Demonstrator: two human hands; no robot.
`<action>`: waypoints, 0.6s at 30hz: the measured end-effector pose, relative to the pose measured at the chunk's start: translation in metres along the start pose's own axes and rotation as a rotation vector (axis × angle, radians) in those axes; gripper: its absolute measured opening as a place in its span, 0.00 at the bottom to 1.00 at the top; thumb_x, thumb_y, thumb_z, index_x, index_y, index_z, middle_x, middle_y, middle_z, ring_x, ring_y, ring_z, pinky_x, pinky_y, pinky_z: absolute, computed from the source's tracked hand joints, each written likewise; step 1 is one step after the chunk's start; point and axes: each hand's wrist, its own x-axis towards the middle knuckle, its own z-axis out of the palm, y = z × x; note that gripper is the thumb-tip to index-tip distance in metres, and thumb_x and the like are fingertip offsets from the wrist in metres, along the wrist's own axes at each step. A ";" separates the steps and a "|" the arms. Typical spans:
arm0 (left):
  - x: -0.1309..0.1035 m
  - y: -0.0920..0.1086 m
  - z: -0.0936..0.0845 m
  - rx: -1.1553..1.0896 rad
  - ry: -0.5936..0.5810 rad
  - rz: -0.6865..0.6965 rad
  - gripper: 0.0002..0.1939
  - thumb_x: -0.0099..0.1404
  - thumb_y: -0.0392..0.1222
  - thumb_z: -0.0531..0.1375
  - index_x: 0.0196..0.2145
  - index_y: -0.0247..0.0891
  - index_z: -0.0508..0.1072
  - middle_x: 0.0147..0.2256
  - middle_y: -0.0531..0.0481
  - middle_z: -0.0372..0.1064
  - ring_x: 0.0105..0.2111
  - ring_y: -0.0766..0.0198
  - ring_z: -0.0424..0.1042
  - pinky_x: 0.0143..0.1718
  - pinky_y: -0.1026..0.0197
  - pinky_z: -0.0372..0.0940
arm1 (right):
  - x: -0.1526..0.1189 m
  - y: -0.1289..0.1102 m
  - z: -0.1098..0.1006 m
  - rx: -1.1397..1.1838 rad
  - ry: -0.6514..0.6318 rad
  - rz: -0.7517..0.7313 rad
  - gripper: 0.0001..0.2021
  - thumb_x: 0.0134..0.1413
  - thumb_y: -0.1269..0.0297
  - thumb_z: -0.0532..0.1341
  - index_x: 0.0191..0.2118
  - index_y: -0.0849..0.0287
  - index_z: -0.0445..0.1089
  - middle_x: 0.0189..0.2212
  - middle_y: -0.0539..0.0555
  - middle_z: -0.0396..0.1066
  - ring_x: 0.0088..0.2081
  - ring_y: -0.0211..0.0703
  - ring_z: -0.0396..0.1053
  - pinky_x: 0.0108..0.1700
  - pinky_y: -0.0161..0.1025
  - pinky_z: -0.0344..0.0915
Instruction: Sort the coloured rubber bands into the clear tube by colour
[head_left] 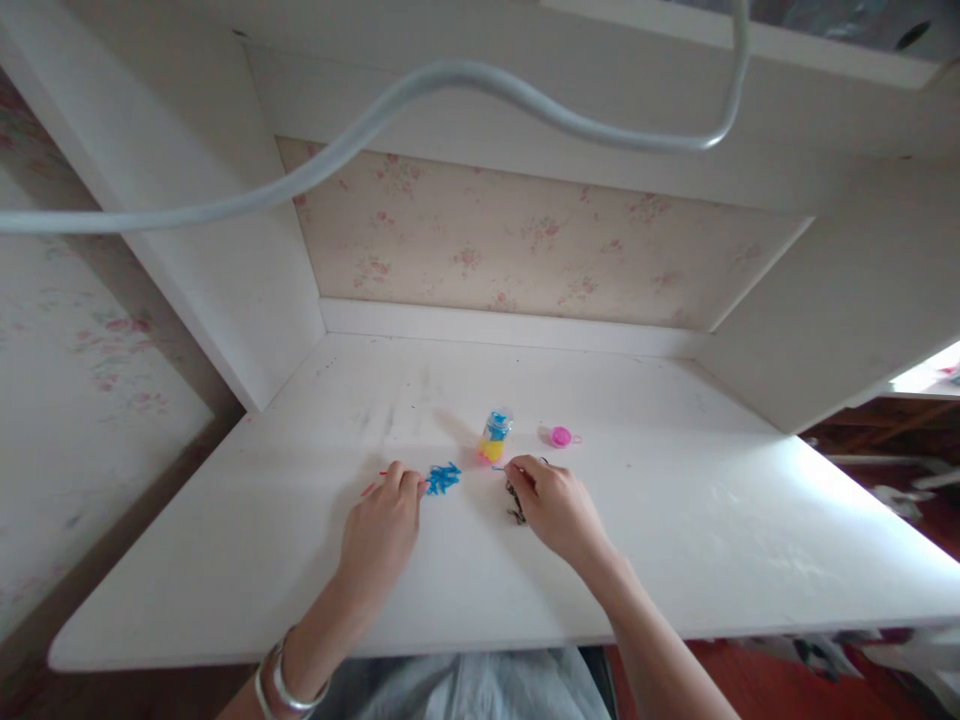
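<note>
A small clear jar with blue, yellow and pink contents stands on the white desk. My left hand is closed at the left edge of a pile of blue pieces; what its fingertips hold, if anything, is too small to name. Red pieces lie beside that hand, partly hidden by it. Just right of the jar's base, my right hand pinches a small blue piece. Dark pieces lie under and beside its fingers, partly covered.
A pink round lid with a loop lies right of the jar. White panels enclose the desk at both sides, and a low ledge runs along the back. A thick white cable crosses the upper view.
</note>
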 end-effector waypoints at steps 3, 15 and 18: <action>0.002 0.001 0.001 0.023 0.019 -0.009 0.18 0.72 0.45 0.41 0.38 0.39 0.69 0.37 0.48 0.67 0.31 0.62 0.72 0.24 0.63 0.58 | 0.009 0.005 -0.016 0.042 0.140 -0.019 0.15 0.65 0.60 0.48 0.37 0.54 0.71 0.27 0.50 0.73 0.28 0.39 0.69 0.30 0.32 0.55; 0.004 -0.003 0.008 -0.067 0.157 -0.040 0.16 0.72 0.46 0.43 0.38 0.41 0.69 0.38 0.49 0.69 0.29 0.65 0.71 0.25 0.64 0.59 | 0.049 -0.008 -0.049 -0.192 0.179 -0.123 0.14 0.65 0.60 0.48 0.41 0.50 0.72 0.35 0.49 0.76 0.33 0.40 0.71 0.32 0.33 0.56; 0.004 -0.004 0.007 -0.109 0.170 -0.047 0.16 0.72 0.45 0.44 0.38 0.41 0.69 0.39 0.49 0.69 0.28 0.66 0.71 0.25 0.64 0.59 | 0.053 -0.012 -0.050 -0.245 0.133 -0.118 0.15 0.64 0.60 0.48 0.41 0.50 0.73 0.35 0.49 0.76 0.33 0.40 0.71 0.30 0.33 0.54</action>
